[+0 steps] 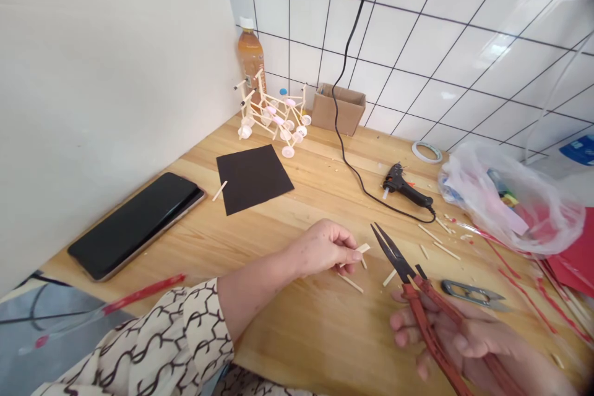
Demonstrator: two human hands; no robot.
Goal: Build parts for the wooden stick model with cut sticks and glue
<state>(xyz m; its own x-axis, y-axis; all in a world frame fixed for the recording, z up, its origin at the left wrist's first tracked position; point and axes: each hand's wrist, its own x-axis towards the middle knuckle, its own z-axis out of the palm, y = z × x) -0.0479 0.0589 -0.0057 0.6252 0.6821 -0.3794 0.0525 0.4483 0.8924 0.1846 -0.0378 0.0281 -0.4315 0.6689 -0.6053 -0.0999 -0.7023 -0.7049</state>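
Observation:
My left hand (327, 247) rests low over the wooden table, thumb and fingers pinched on a short pale wooden stick (364, 248). Beneath and beside those fingers lie more stick pieces, one of them a loose wooden stick (351, 284). In my right hand (482, 334) are long-nose pliers (420, 303) with red handles, the fingers wrapped around them. Their dark jaws are slightly apart, point away from me and have nothing between them. A small stick piece (389, 278) lies between the pliers and my left hand.
Grey thread snips (473, 292), a black glue gun (408, 187) and a plastic bag (505, 198) are at the right. Behind stand small stick-built models with wheels (273, 114), a bottle (250, 52) and a cardboard box (341, 112). A black sheet (255, 179) and a phone (139, 223) lie left.

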